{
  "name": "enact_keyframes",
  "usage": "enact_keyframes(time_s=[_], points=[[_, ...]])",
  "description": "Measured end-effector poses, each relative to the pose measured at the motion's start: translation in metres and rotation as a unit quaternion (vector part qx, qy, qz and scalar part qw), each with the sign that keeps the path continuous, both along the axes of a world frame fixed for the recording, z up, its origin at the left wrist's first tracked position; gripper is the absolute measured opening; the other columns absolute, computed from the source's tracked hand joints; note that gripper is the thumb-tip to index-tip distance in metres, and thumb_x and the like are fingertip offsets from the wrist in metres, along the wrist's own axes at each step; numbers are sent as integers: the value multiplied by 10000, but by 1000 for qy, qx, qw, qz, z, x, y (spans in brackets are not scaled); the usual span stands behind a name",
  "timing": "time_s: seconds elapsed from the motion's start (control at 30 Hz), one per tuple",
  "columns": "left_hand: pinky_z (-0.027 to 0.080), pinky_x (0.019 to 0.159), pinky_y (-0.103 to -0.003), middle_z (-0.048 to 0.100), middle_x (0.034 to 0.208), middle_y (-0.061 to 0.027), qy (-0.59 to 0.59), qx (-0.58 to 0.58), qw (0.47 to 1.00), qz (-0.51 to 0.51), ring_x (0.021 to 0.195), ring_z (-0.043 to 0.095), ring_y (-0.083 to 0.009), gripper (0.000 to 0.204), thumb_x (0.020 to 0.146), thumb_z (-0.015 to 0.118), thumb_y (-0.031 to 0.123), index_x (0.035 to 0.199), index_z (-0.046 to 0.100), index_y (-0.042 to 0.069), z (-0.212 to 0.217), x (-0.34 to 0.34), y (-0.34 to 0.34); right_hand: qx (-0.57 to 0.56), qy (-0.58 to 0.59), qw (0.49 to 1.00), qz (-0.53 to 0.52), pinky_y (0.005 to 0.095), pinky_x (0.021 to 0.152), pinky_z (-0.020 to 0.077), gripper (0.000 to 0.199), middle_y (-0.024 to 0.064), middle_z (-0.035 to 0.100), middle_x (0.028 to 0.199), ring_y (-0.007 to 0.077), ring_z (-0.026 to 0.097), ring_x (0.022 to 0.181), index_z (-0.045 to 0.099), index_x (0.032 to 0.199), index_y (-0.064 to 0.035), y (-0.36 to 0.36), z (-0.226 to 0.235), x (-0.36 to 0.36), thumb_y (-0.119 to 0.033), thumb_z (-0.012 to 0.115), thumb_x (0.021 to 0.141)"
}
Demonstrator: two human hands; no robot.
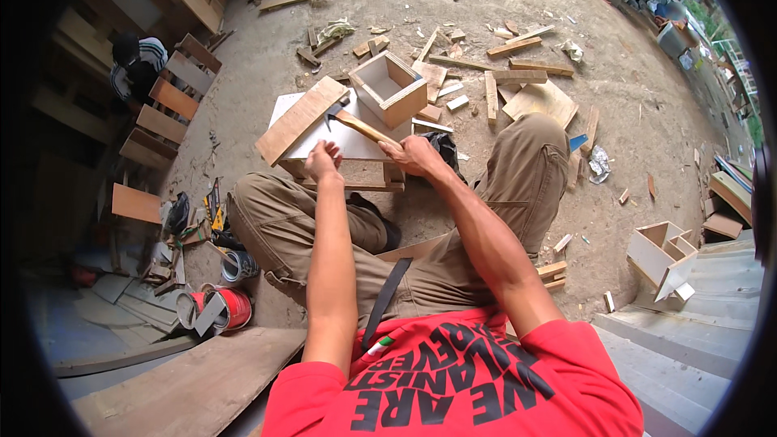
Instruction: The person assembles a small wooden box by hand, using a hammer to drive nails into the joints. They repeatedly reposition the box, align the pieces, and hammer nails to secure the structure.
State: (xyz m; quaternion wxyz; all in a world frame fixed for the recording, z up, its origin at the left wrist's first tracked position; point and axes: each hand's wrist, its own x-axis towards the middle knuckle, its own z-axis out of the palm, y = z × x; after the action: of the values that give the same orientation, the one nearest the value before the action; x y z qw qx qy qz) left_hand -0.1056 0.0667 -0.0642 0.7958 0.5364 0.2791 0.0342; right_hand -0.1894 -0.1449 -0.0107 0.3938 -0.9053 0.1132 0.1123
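My right hand grips the wooden handle of a claw hammer. The hammer's dark head lies over the edge of a plywood board, which rests slantwise on a white-topped low work stand between my knees. My left hand is at the near edge of the white top, its fingers bent together; anything small inside them cannot be made out. Just beyond the hammer, an open-topped wooden box with pale inner walls sits tilted on the stand.
Wood offcuts litter the ground ahead. To the left, another person is beside a row of boards. Red paint cans stand by my left knee. A small compartmented box lies at the right, near metal sheeting.
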Motion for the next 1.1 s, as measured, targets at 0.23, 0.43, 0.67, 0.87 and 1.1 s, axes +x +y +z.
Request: enact_keyframes(time_s=[0.23,0.43,0.67,0.87,1.1], points=[[471,916,-509,581,1285,-131,38,-19,985,-168,1108,591,-276,578,962,621,415,1383,474,47,-1,14,-34,55,-176,973,-140,509,751,563,643,339,673,796,478,706,836,687,879,95,20,46,1,-536,593,959],[489,966,-606,567,1356,-208,24,199,945,-257,1233,558,-385,758,925,624,547,1417,432,2,37,51,-109,-36,-132,977,-162,480,689,528,453,257,685,761,386,713,747,729,1059,-41,-33,28,1,-465,590,983],[537,930,-508,648,1226,-279,-45,260,909,-322,1074,672,-407,527,938,577,417,1270,583,7,28,75,-117,-44,-133,983,-120,492,722,528,532,306,667,775,452,697,804,696,922,86,-47,25,11,-440,624,957],[566,722,-452,707,876,-267,-141,401,848,-316,906,724,-362,372,916,589,324,1006,654,-31,21,82,-85,63,-172,976,-115,473,682,523,458,256,671,749,412,693,745,668,875,57,-22,8,15,-390,632,969],[540,722,-512,666,782,-303,-165,553,763,-291,768,696,-442,267,876,553,214,914,603,-46,45,71,-56,230,-208,931,-192,403,598,490,454,202,632,667,284,643,606,632,887,33,-28,8,-10,-408,632,991]])
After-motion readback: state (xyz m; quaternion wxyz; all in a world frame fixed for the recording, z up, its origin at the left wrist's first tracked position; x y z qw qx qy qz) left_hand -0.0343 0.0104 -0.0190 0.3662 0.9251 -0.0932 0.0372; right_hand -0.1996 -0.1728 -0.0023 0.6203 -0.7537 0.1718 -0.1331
